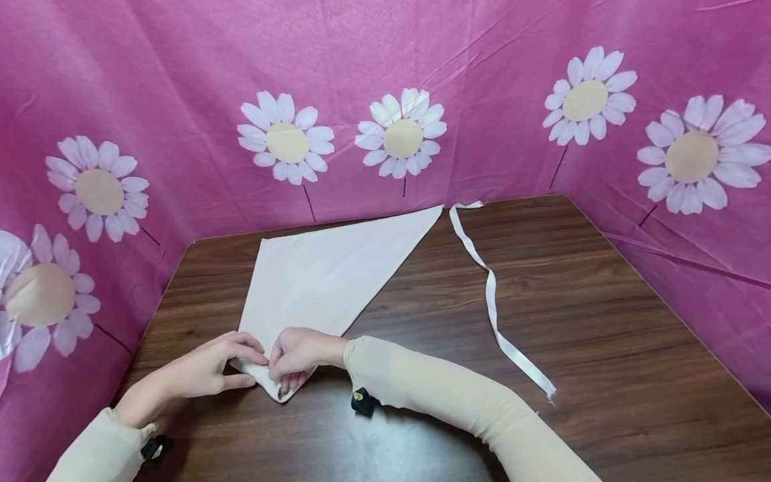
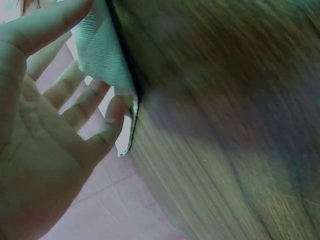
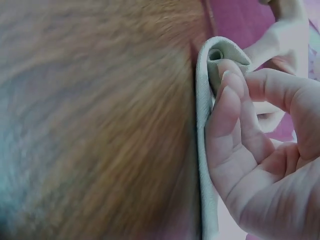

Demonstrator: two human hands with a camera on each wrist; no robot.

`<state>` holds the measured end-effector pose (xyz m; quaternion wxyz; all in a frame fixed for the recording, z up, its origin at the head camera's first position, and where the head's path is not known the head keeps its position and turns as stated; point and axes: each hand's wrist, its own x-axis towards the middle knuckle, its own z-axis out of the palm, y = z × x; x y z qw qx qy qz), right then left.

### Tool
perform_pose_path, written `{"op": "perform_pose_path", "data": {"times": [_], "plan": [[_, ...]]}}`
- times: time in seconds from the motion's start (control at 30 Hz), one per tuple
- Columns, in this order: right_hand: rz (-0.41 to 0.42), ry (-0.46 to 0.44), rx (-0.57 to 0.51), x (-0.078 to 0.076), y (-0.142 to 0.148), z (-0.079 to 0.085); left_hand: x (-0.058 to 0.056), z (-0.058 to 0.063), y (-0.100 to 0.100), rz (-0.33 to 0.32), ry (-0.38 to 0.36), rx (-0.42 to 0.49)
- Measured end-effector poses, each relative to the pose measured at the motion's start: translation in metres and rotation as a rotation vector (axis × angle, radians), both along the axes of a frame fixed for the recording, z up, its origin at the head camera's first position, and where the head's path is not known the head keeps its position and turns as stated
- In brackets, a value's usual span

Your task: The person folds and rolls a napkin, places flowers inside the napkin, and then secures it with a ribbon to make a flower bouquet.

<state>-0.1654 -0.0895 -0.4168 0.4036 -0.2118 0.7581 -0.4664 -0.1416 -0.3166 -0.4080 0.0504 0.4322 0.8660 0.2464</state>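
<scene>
A cream cloth [image 1: 319, 274] lies folded flat into a pointed shape on the table, its near tip turned up into a fold. At that tip my right hand [image 1: 298, 351] pinches the folded layers between thumb and fingers. The right wrist view shows the cloth [image 3: 202, 100] curling over into a small roll beside the fingertips [image 3: 227, 82]. My left hand [image 1: 207, 368] lies at the left side of the fold, thumb apart from the lightly bent fingers. Seen in the left wrist view, the left hand's fingers [image 2: 85, 107] touch the cloth's edge [image 2: 102, 55].
A white ribbon [image 1: 490, 294] with a frayed end stretches along the right part of the brown wooden table [image 1: 602, 321]. Pink fabric [image 1: 199, 87] printed with daisies hangs around the table's back and sides. Both wrists carry small black devices, one [image 1: 363, 402] below the right sleeve.
</scene>
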Motion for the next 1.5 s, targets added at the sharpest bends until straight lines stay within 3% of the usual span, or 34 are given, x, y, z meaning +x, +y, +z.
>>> {"op": "perform_pose_path", "data": {"times": [0.2,0.43,0.6,0.8,0.93,0.97,1.07,1.17,1.2,1.3,1.5], "plan": [[0.024,-0.008,0.022,0.000,0.006,0.000,-0.002,-0.001,-0.004,-0.016,-0.119,0.036],[0.061,0.117,0.105,0.000,0.010,0.003,-0.004,-0.001,-0.006,-0.008,-0.137,0.049],[0.119,0.338,0.167,0.002,0.011,0.008,-0.007,0.004,-0.001,0.009,-0.173,0.025],[0.211,0.741,0.311,0.012,0.012,0.013,-0.011,0.015,0.005,0.053,-0.294,-0.048],[0.257,0.832,0.347,0.018,0.011,0.014,-0.012,0.017,0.009,0.077,-0.346,-0.071],[0.263,0.837,0.349,0.018,0.012,0.014,-0.012,0.016,0.010,0.085,-0.328,-0.073],[0.284,0.815,0.323,0.015,0.015,0.013,-0.008,0.016,0.015,0.113,-0.141,-0.103],[0.267,0.717,0.307,0.010,0.020,0.012,-0.003,0.015,0.020,0.104,0.024,-0.078],[0.252,0.678,0.304,0.009,0.021,0.012,-0.002,0.015,0.021,0.092,0.043,-0.065],[0.188,0.571,0.304,0.009,0.025,0.013,0.001,0.014,0.021,0.043,-0.001,-0.018],[0.177,0.544,0.301,0.013,0.026,0.011,0.005,0.006,0.020,0.025,0.025,-0.041]]}}
